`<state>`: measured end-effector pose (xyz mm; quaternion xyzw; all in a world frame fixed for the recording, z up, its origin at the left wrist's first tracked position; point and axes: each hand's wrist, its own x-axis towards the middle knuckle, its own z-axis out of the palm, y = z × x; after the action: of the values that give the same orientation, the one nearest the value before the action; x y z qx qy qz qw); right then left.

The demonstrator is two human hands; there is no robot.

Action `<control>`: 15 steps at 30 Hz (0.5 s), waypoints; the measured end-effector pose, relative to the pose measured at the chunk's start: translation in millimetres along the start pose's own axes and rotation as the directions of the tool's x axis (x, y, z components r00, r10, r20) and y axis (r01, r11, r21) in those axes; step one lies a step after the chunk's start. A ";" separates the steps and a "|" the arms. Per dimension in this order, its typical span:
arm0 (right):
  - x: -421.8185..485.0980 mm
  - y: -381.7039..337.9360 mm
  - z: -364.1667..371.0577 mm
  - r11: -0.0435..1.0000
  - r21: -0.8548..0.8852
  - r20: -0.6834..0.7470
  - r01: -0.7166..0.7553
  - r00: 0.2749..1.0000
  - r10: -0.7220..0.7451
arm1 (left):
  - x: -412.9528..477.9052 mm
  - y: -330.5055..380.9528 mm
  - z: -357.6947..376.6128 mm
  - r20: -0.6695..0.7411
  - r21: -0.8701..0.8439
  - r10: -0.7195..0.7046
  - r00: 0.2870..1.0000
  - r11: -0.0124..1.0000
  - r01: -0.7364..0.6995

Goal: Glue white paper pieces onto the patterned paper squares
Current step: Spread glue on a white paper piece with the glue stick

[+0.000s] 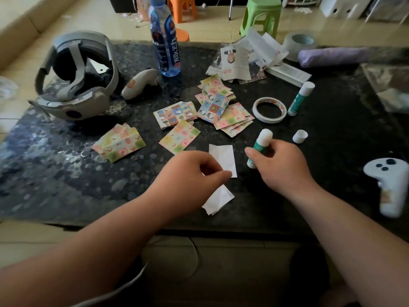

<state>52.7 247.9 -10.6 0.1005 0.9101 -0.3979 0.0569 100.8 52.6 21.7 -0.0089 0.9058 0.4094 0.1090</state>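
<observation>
My left hand [192, 173] pinches a white paper piece [223, 159] at its lower edge, just above the dark table. A second white folded piece [218, 199] lies below that hand. My right hand [278, 165] grips an uncapped green glue stick [261, 142], its white tip pointing up. The glue cap [299, 136] stands to the right. Patterned paper squares lie ahead: one single square [179, 136], a pile at left [119, 142], and stacks at centre [176, 115] and right [223, 108].
A VR headset [77, 78] and a controller [140, 84] sit at the far left, and another controller [389, 187] lies at the right edge. A blue bottle [164, 41], cut magazine scraps [245, 59], a tape roll [269, 110], a second capped glue stick [301, 98] and a purple umbrella [345, 55] stand farther back.
</observation>
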 end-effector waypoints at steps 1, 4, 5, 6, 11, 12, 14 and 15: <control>-5.1 -4.1 -0.7 0.999 0.007 0.007 0.048 0.999 -0.048 | 0.3 0.7 -2.3 -0.017 -0.077 -0.028 0.999 0.997 0.026; -26.7 -17.6 -3.1 0.974 0.027 0.087 0.224 0.970 -0.226 | 1.6 3.7 -13.3 0.050 -0.334 -0.136 0.989 0.931 0.145; -33.7 -20.6 -2.8 0.963 0.019 0.127 0.270 0.954 -0.270 | 2.2 4.1 -16.7 0.108 -0.384 -0.159 0.981 0.904 0.189; -39.2 -22.1 -1.7 0.953 0.007 0.171 0.302 0.939 -0.299 | 2.5 4.3 -19.1 0.164 -0.413 -0.170 0.972 0.883 0.224; -50.5 -21.8 6.1 0.926 -0.041 0.310 0.376 0.886 -0.346 | 2.3 1.4 -14.6 0.202 -0.464 -0.177 0.963 0.849 0.253; -51.5 -21.2 6.5 0.925 -0.027 0.305 0.379 0.884 -0.353 | 2.3 0.7 -13.3 0.203 -0.471 -0.174 0.964 0.846 0.252; -52.7 -20.2 6.0 0.925 0.037 0.254 0.378 0.892 -0.375 | 3.1 0.3 -11.6 0.200 -0.505 -0.177 0.964 0.824 0.256; -52.9 -19.6 5.3 0.926 0.071 0.221 0.372 0.899 -0.378 | 3.2 0.7 -11.2 0.191 -0.535 -0.182 0.965 0.805 0.258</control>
<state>99.9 223.7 9.5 -0.1227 0.8941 -0.4226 0.0833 95.4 44.9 28.8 -0.1183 0.7313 0.6388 0.2075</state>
